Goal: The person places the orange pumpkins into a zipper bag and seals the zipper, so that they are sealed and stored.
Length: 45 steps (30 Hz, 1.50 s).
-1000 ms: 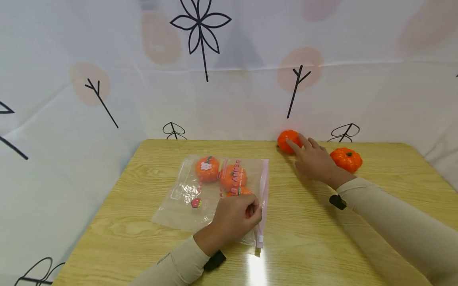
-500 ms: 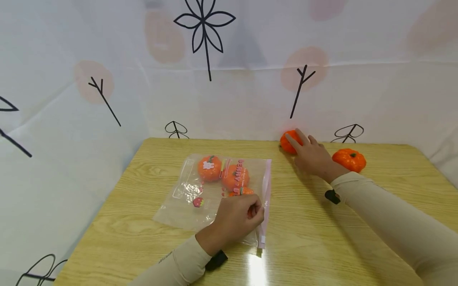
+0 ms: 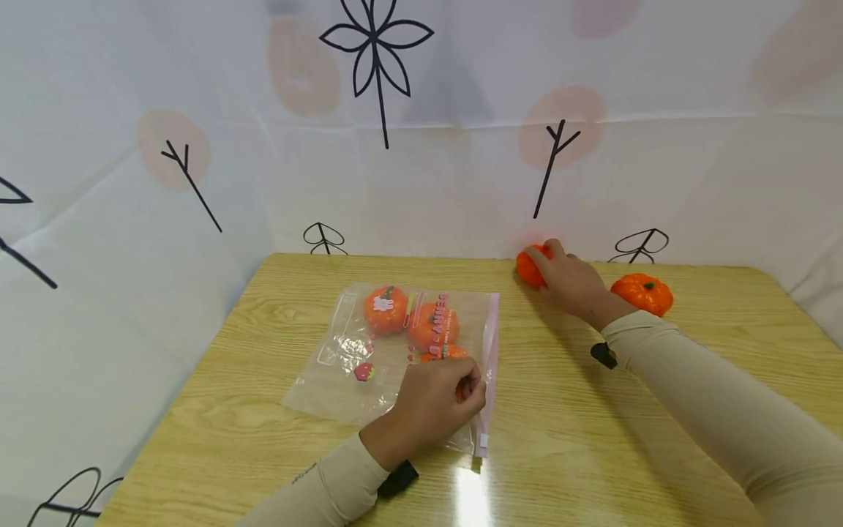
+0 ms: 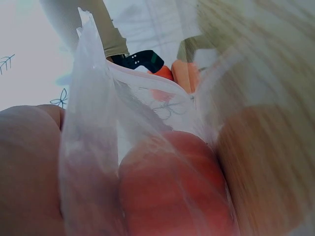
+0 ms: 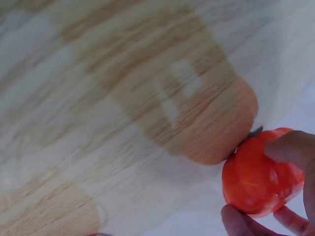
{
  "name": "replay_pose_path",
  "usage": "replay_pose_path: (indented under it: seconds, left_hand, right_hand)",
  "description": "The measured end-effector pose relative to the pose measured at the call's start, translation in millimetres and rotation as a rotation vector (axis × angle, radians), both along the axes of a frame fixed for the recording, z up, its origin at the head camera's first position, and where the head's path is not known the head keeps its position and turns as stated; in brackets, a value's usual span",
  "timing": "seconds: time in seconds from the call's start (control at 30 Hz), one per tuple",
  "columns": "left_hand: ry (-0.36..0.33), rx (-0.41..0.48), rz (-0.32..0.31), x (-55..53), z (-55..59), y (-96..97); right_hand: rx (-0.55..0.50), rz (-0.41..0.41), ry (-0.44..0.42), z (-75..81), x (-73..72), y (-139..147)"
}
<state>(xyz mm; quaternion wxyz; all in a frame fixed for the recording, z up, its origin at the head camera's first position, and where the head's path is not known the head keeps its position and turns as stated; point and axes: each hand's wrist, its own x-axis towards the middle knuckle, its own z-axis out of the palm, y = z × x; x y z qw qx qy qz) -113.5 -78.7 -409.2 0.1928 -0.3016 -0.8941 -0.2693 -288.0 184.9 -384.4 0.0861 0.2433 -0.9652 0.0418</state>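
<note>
A clear zip bag [image 3: 329, 388] with a pink slider edge lies on the table, holding small orange pumpkins [image 3: 385, 313]. My left hand [image 3: 431, 401] pinches the bag near its opening, fingers curled. The left wrist view looks through the film at one pumpkin [image 4: 172, 187] inside. At the table's back edge my right hand [image 3: 571, 284] grips a loose orange pumpkin [image 3: 529, 268]. In the right wrist view, thumb and fingers sit on opposite sides of that pumpkin [image 5: 256, 177], whose dark stem faces sideways.
Another orange pumpkin [image 3: 642, 293] rests on the wooden table [image 3: 263, 454], just right of my right wrist. Behind the table hangs a white cloth [image 3: 448, 183] with plant drawings, close to its back edge.
My right hand's fingers, earlier spread over the far pumpkin, have curled in around it. My left hand keeps its hold on the bag. The head view has shifted slightly.
</note>
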Motion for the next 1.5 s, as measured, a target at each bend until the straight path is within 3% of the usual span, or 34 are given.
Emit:
replay_pose_path:
  seconds: [0.33, 0.6, 0.8, 1.5]
  left_hand:
    - [-0.002, 0.003, -0.001, -0.3, 0.1, 1.0]
    - [-0.003, -0.003, 0.006, 0.7, -0.3, 0.3]
    - [-0.012, -0.001, 0.010, 1.0, -0.7, -0.5]
    - [-0.014, 0.004, 0.006, 2.0, 0.6, 0.3]
  right_hand:
    - [0.025, -0.032, 0.035, -3.2, 5.0, 4.2]
    - [-0.017, -0.089, -0.127, 4.0, 18.5, 8.1]
    - [-0.059, -0.125, -0.165, 3.4, 31.8, 11.9]
    - [-0.072, -0.131, -0.119, 3.4, 73.4, -0.8]
